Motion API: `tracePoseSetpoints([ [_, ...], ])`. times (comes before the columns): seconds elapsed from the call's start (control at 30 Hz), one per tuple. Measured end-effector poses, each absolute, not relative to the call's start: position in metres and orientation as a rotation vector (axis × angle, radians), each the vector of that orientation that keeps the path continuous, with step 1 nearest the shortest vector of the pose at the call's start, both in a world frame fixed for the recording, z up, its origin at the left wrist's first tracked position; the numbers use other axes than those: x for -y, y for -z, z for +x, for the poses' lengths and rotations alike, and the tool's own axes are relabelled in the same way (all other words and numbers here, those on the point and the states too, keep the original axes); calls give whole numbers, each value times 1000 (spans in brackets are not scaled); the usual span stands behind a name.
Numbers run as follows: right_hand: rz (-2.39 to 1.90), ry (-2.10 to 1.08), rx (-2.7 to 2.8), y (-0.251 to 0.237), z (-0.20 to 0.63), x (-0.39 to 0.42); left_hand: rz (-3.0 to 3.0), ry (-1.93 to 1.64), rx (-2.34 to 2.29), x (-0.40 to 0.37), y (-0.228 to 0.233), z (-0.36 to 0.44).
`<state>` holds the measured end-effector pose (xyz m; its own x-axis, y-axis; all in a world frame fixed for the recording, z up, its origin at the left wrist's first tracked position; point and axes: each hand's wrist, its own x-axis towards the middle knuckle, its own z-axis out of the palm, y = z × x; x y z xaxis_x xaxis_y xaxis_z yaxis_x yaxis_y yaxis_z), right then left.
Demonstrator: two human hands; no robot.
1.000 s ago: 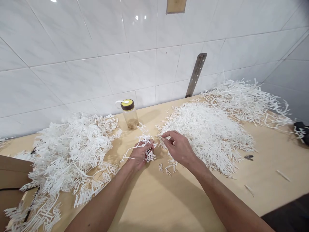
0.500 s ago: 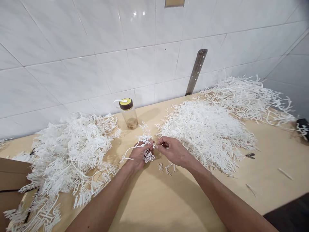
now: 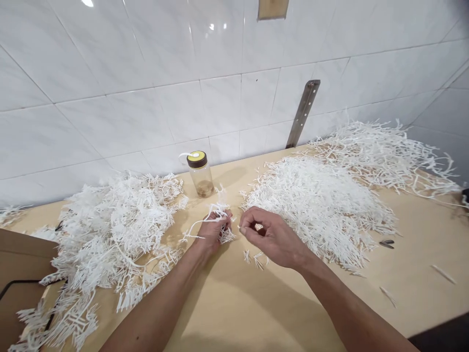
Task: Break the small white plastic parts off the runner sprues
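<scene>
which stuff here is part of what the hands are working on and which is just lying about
In hand:
- left hand gripping a white branched strip
- right hand pinching a small white piece
- left pile of branched strips
- middle pile of short sticks

Lying about:
- jar
- far pile
- cardboard box
- metal bracket

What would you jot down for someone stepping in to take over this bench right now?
Left hand: closed on a white branched plastic strip with small prongs.
Right hand: thumb and forefinger pinched, seemingly on one tiny white piece; too small to be sure.
Left of the hands: tangled heap of white branched strips.
Right: dense pile of short loose white sticks; behind it, a sparser heap of white stems.
Clear plastic jar with yellow-brown lid stands by the tiled wall.
Done: many sticks lie loose. Left: the big left heap.
</scene>
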<state>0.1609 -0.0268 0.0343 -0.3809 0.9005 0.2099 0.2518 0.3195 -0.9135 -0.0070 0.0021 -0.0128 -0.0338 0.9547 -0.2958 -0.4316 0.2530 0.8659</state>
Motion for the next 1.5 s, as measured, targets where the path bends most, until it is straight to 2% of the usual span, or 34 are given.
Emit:
tracePoseSetpoints([
  [0.13, -1303, -988, 1680, -26, 167, 19, 639, -1194, -968, -1, 13, -10],
  [0.3, -1476, -700, 1748, -13, 172, 8, 608, -1168, -935, -2, 17, -13],
  [0.6, -1174, -972, 1835, -9, 157, 10, 675, -1120, -907, 2, 11, -11],
  [0.87, -1263, -857, 1900, -2, 155, 10, 666, -1146, -974, 2, 11, -8],
  [0.97, -1146, -767, 2017, -8, 154, 16, 664, -1208, -1035, 0, 14, -7],
  [1.13, -936, -856, 2277, -23, 155, 28, 636, -1212, -1060, -2, 15, -9],
  [1.5, -1418, -577, 1984, -17, 171, 13, 760, -1156, -1054, 4, 15, -8],
])
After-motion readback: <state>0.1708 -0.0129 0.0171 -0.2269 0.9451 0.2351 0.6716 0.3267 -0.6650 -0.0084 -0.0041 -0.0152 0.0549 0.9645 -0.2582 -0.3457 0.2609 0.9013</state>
